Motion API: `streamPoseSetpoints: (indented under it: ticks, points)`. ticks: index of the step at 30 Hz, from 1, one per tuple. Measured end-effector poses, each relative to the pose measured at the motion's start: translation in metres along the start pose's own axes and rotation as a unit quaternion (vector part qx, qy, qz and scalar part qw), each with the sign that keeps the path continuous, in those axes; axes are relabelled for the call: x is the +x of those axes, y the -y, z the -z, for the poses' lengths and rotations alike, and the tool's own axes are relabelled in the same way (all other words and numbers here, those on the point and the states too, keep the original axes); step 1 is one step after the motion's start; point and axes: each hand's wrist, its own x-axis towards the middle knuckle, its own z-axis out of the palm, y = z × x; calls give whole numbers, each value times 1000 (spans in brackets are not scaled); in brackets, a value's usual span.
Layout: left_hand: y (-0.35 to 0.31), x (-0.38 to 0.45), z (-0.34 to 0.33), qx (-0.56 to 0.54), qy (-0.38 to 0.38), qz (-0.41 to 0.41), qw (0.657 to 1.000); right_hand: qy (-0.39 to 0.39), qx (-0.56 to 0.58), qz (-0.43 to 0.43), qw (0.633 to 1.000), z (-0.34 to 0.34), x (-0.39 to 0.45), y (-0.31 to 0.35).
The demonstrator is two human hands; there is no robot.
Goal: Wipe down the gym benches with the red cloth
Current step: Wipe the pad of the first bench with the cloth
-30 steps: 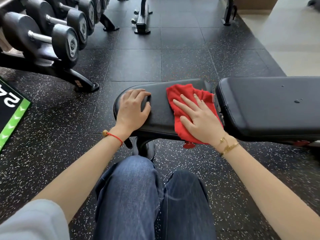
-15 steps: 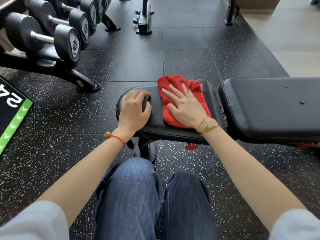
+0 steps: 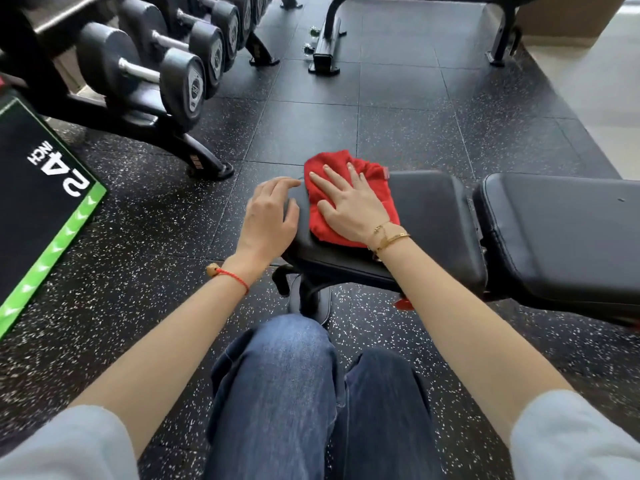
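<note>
A dumbbell rack (image 3: 145, 109) stands to the upper left on the speckled rubber floor (image 3: 398, 133), its angled rails carrying a row of black hex-free round dumbbells (image 3: 149, 69) that recede toward the top edge. One rack foot (image 3: 207, 164) reaches out toward the bench, near its far left end but apart from it. At the left edge lies a black plyo box (image 3: 38, 202) with a green border and white "24 INCH" lettering. Farther back, the black steel feet of another frame (image 3: 325, 46) sit on the floor.

The gym bench seat pad (image 3: 426, 216) runs across the middle, with the longer back pad (image 3: 561, 230) just beside it on the right, a narrow gap between them. The bench post (image 3: 308, 299) drops to the floor just ahead of the person's knees in blue jeans (image 3: 294, 393).

The red cloth (image 3: 346, 192) lies on the left part of the seat pad, its far edge hanging past the pad. The right hand (image 3: 353, 202) presses flat on it, fingers straight and spread, gold bracelets at the wrist. The left hand (image 3: 270, 216) rests on the rounded left end of the pad just beside the cloth, fingers loosely bent over the edge, gripping nothing that can be seen; a red string bracelet circles that wrist.
</note>
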Motion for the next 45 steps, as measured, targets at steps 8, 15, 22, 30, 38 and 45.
streamPoseSetpoints:
  ticks: [8, 15, 22, 30, 38, 45]
  points:
    - [-14, 2, -2, -5, 9, -17, 1000, -49, 17, 50, 997, -10, -63, 6]
    - [-33, 11, -20, 11, 38, -46, 998, -64, 22, -116, 991, 16, -69, -73]
    - [-41, 14, -40, 21, 40, -55, 998, -42, 7, -120, 992, 19, -48, -60]
    - [-38, 9, -56, 62, 29, -65, 996, -91, 18, -74, 993, 14, -121, -85]
    - [-40, 8, -57, 69, 11, -55, 996, -40, 14, -174, 984, 26, -44, -99]
    - [-41, 6, -55, 47, 6, -48, 998, -53, -3, -41, 998, 14, -85, -59]
